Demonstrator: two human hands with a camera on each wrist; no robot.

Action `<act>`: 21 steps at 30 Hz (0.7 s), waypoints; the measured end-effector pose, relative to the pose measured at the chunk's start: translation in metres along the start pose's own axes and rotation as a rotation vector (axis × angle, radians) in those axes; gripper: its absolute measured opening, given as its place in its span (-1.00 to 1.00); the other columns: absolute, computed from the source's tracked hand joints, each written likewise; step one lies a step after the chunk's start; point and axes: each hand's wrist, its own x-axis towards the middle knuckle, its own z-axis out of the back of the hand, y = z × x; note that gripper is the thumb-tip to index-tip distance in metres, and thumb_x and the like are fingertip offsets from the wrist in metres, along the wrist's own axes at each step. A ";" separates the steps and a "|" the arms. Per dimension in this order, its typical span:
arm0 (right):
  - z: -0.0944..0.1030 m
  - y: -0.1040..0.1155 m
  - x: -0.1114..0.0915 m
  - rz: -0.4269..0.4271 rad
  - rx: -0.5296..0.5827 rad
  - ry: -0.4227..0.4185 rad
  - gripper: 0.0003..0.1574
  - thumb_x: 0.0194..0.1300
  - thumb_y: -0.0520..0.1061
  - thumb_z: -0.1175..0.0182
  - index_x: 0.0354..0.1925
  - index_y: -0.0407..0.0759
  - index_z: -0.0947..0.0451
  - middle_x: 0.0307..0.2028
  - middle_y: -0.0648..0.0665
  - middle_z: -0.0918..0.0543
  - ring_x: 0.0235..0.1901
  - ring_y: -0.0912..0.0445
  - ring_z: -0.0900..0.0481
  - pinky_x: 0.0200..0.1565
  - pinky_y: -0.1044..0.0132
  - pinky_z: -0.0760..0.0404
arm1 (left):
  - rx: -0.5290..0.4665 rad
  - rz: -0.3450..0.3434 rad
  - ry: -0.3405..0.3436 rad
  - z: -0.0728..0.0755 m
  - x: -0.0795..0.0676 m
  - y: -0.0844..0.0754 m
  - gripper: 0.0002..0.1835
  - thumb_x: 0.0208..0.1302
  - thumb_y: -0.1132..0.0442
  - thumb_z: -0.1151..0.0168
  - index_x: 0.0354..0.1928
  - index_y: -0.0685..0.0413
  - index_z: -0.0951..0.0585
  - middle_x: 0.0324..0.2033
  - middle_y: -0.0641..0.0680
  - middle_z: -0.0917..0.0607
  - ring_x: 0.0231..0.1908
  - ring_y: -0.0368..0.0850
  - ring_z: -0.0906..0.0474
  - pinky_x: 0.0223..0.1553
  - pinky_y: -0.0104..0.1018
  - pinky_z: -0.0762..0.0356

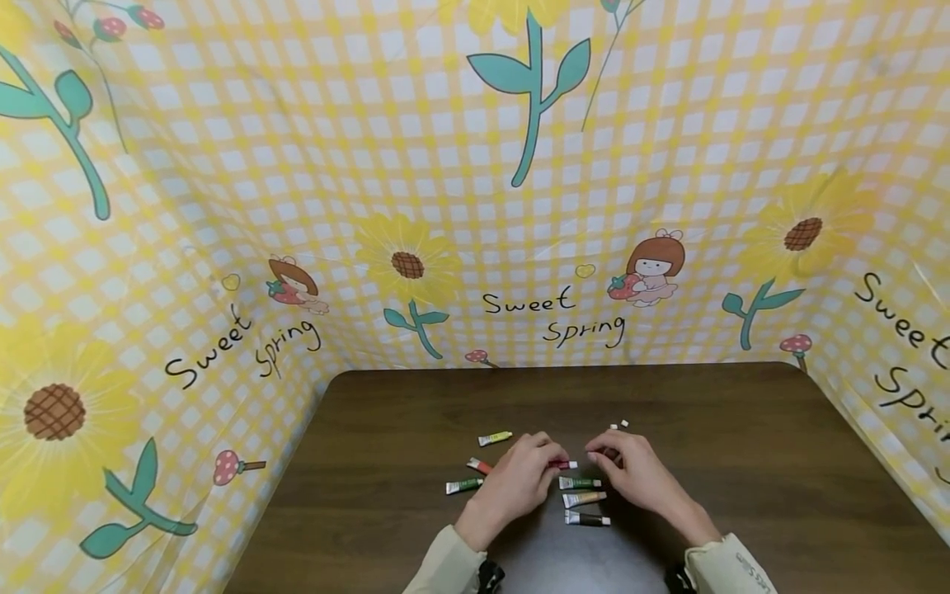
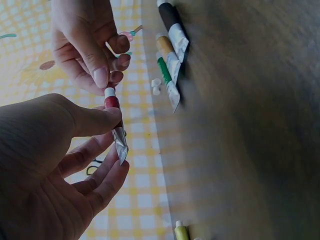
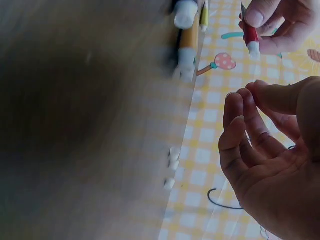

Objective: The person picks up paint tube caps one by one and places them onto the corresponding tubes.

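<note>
My left hand pinches a small dark-red paint tube between thumb and fingers, its white tip pointing toward the other hand. Just beyond that tip, my right hand hovers with loosely bent fingers. In the right wrist view its thumb and forefinger tips come together, a short gap from the red tube. Nothing shows between them. Under the hands, a green tube, an ochre tube and a black tube lie in a column.
Left of the hands lie a yellow tube, an orange-red tube partly hidden by the left hand, and another green tube. Small white caps sit behind the right hand. Checked cloth surrounds the brown table.
</note>
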 end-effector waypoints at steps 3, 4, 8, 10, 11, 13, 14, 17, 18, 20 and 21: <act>0.004 -0.006 -0.001 -0.015 -0.019 -0.012 -0.92 0.41 -0.33 -0.36 -0.17 -0.23 -0.77 -0.28 -0.04 -0.77 -0.37 0.35 -0.62 -0.33 0.37 -0.65 | 0.019 -0.016 0.004 -0.004 0.003 0.000 -0.88 0.49 0.28 -0.35 -0.06 -0.08 -0.78 -0.13 -0.10 -0.73 -0.12 -0.21 -0.63 0.02 -0.37 -0.63; 0.006 -0.008 -0.001 -0.020 -0.026 -0.015 -0.92 0.40 -0.34 -0.37 -0.17 -0.23 -0.78 -0.29 -0.04 -0.77 -0.37 0.35 -0.61 -0.33 0.37 -0.65 | 0.026 -0.023 0.006 -0.005 0.004 -0.001 -0.88 0.49 0.28 -0.35 -0.06 -0.08 -0.78 -0.13 -0.09 -0.73 -0.13 -0.21 -0.63 0.01 -0.37 -0.63; 0.012 -0.015 -0.001 -0.062 -0.069 -0.018 -0.89 0.41 -0.34 -0.36 -0.16 -0.22 -0.78 -0.26 -0.06 -0.77 -0.35 0.34 -0.61 -0.31 0.36 -0.64 | 0.041 -0.032 0.029 -0.008 0.009 -0.001 -0.89 0.50 0.27 -0.34 -0.06 -0.07 -0.78 -0.12 -0.08 -0.73 -0.14 -0.20 -0.63 0.00 -0.38 -0.63; 0.015 -0.018 -0.001 -0.086 -0.094 -0.011 -0.88 0.41 -0.35 -0.35 -0.15 -0.21 -0.78 -0.24 -0.07 -0.77 -0.34 0.33 -0.62 -0.29 0.35 -0.65 | 0.041 -0.028 0.046 -0.008 0.011 -0.002 -0.89 0.51 0.27 -0.33 -0.05 -0.07 -0.78 -0.12 -0.08 -0.73 -0.14 -0.20 -0.63 -0.01 -0.37 -0.63; 0.017 -0.020 -0.001 -0.096 -0.104 -0.008 -0.88 0.41 -0.35 -0.35 -0.14 -0.21 -0.78 -0.22 -0.08 -0.77 -0.33 0.32 -0.62 -0.29 0.34 -0.65 | 0.038 -0.023 0.055 -0.009 0.012 -0.002 -0.89 0.51 0.27 -0.33 -0.05 -0.06 -0.78 -0.11 -0.08 -0.73 -0.14 -0.20 -0.62 -0.02 -0.38 -0.63; 0.018 -0.023 0.000 -0.109 -0.130 0.000 -0.88 0.40 -0.35 -0.36 -0.14 -0.21 -0.78 -0.22 -0.08 -0.77 -0.32 0.31 -0.63 -0.28 0.33 -0.66 | 0.037 -0.017 0.065 -0.010 0.014 -0.002 -0.88 0.52 0.26 -0.32 -0.05 -0.07 -0.78 -0.11 -0.08 -0.73 -0.14 -0.20 -0.62 -0.02 -0.38 -0.63; 0.019 -0.025 0.000 -0.111 -0.140 0.003 -0.86 0.37 -0.37 -0.38 -0.14 -0.21 -0.78 -0.22 -0.06 -0.76 -0.32 0.30 -0.63 -0.28 0.32 -0.65 | 0.037 -0.016 0.067 -0.010 0.014 -0.003 -0.88 0.52 0.26 -0.32 -0.05 -0.07 -0.78 -0.11 -0.08 -0.73 -0.14 -0.21 -0.62 -0.02 -0.38 -0.63; 0.020 -0.028 0.001 -0.107 -0.158 0.008 -0.84 0.33 -0.38 -0.40 -0.15 -0.22 -0.78 -0.26 -0.05 -0.75 -0.33 0.27 -0.63 -0.28 0.31 -0.66 | 0.045 -0.020 0.066 -0.013 0.017 -0.003 -0.89 0.52 0.26 -0.32 -0.06 -0.08 -0.78 -0.12 -0.09 -0.73 -0.14 -0.22 -0.62 -0.03 -0.39 -0.62; 0.021 -0.029 0.002 -0.103 -0.161 0.010 -0.83 0.31 -0.40 -0.41 -0.15 -0.22 -0.78 -0.27 -0.04 -0.74 -0.32 0.26 -0.63 -0.27 0.31 -0.66 | 0.047 -0.023 0.065 -0.014 0.018 -0.003 -0.89 0.51 0.25 -0.32 -0.06 -0.08 -0.79 -0.12 -0.09 -0.73 -0.15 -0.22 -0.62 -0.03 -0.39 -0.62; 0.022 -0.031 0.002 -0.093 -0.161 0.015 -0.81 0.29 -0.42 -0.41 -0.16 -0.23 -0.77 -0.28 -0.06 -0.75 -0.32 0.23 -0.65 -0.27 0.29 -0.67 | 0.046 -0.025 0.068 -0.016 0.020 -0.003 -0.89 0.52 0.25 -0.32 -0.06 -0.08 -0.79 -0.12 -0.10 -0.73 -0.14 -0.22 -0.62 -0.03 -0.40 -0.61; 0.023 -0.032 0.003 -0.091 -0.164 0.018 -0.82 0.29 -0.41 -0.41 -0.16 -0.22 -0.77 -0.29 -0.08 -0.75 -0.32 0.21 -0.66 -0.26 0.28 -0.68 | 0.043 -0.027 0.070 -0.017 0.022 -0.003 -0.89 0.52 0.25 -0.32 -0.05 -0.08 -0.78 -0.12 -0.10 -0.74 -0.14 -0.22 -0.62 -0.03 -0.40 -0.61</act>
